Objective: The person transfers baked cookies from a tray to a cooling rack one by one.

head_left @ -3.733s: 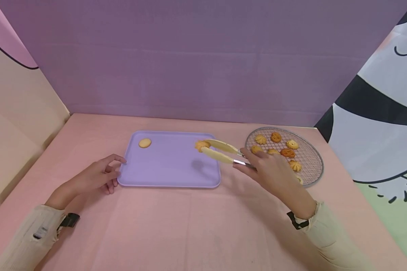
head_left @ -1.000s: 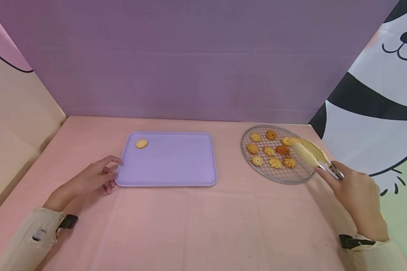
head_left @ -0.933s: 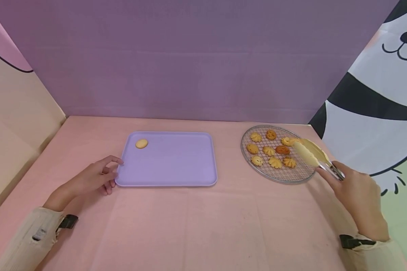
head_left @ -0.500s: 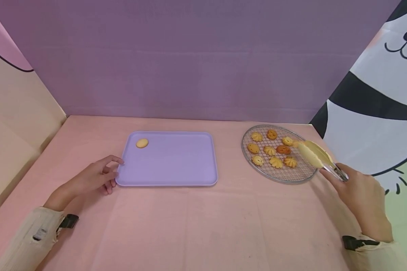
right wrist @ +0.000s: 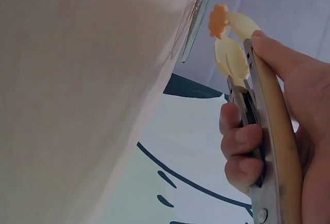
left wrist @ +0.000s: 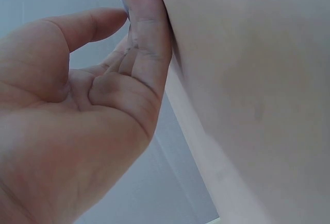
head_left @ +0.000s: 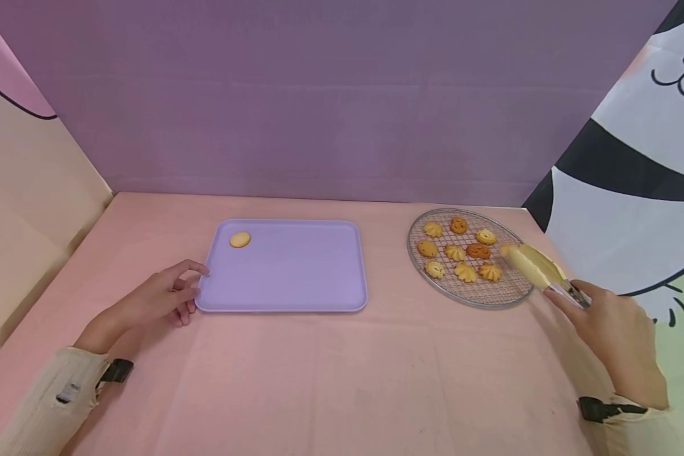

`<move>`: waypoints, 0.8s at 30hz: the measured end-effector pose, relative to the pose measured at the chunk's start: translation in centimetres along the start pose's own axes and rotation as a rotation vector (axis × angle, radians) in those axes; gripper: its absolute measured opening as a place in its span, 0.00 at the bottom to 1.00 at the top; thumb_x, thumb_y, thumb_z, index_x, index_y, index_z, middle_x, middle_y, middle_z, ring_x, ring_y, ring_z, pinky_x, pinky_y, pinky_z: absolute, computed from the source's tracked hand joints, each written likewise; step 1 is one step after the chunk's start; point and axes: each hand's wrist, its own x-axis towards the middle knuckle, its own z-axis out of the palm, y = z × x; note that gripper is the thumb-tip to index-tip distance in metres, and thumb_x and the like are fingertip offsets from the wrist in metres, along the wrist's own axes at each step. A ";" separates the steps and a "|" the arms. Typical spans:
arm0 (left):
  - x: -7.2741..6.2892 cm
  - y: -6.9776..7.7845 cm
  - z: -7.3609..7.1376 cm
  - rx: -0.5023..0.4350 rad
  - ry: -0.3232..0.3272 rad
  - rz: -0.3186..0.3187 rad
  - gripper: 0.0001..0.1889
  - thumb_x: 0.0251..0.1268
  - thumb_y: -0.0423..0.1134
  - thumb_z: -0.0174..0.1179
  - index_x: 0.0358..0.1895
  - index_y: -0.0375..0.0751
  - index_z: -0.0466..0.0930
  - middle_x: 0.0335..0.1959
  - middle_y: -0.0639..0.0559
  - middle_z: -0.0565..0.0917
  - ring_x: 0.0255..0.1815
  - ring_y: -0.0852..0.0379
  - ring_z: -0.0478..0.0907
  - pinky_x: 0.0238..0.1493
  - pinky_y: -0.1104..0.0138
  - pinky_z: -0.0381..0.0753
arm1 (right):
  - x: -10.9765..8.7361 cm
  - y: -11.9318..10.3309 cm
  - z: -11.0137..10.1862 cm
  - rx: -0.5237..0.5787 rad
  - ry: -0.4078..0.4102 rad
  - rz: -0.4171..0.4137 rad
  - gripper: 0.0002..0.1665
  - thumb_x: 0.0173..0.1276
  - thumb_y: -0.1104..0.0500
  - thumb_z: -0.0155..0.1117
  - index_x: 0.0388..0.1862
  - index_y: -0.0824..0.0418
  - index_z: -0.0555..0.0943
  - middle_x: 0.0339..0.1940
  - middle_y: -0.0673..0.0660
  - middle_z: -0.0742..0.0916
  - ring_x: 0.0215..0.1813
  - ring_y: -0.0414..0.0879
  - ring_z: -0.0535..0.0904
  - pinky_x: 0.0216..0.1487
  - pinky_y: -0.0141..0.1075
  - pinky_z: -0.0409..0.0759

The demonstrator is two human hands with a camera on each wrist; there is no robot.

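My right hand (head_left: 618, 335) grips tongs (head_left: 532, 266) with cream-coloured scalloped tips and metal arms. In the right wrist view, the tongs' tips pinch a golden flower-shaped cookie (right wrist: 218, 21). They hover over the right side of a round wire rack (head_left: 467, 297). Several cookies (head_left: 465, 273) lie on the rack, pale and darker brown. My left hand (head_left: 154, 301) rests at the left edge of a lilac tray (head_left: 285, 278), its fingers loosely bent and fingertips touching the rim. One plain oval cookie (head_left: 240, 239) lies in the tray's far left corner.
A pink cloth (head_left: 319, 380) covers the table. A purple backdrop (head_left: 319, 114) rises along the far edge. Beige panelling (head_left: 34, 190) stands at the left, and a panda print (head_left: 633, 221) at the right.
My right hand has carried the tongs and pinched cookie from above the tray to the rack's right side. Lately it has drifted slightly rightward. My left hand has stayed at the tray.
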 end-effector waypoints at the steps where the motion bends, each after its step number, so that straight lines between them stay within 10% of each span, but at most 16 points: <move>1: 0.0 0.0 0.0 0.003 0.000 0.001 0.22 0.74 0.29 0.52 0.67 0.33 0.60 0.26 0.43 0.79 0.23 0.51 0.79 0.27 0.61 0.84 | 0.0 0.0 0.0 0.001 0.000 -0.001 0.44 0.65 0.33 0.64 0.58 0.72 0.78 0.11 0.52 0.63 0.16 0.48 0.59 0.16 0.39 0.54; 24: 0.1 -0.1 0.0 0.013 0.007 -0.008 0.23 0.74 0.30 0.53 0.68 0.35 0.61 0.26 0.43 0.80 0.23 0.49 0.79 0.27 0.61 0.84 | -0.2 0.0 -0.1 0.019 -0.089 0.045 0.50 0.64 0.28 0.60 0.61 0.73 0.76 0.12 0.54 0.65 0.17 0.49 0.61 0.15 0.39 0.56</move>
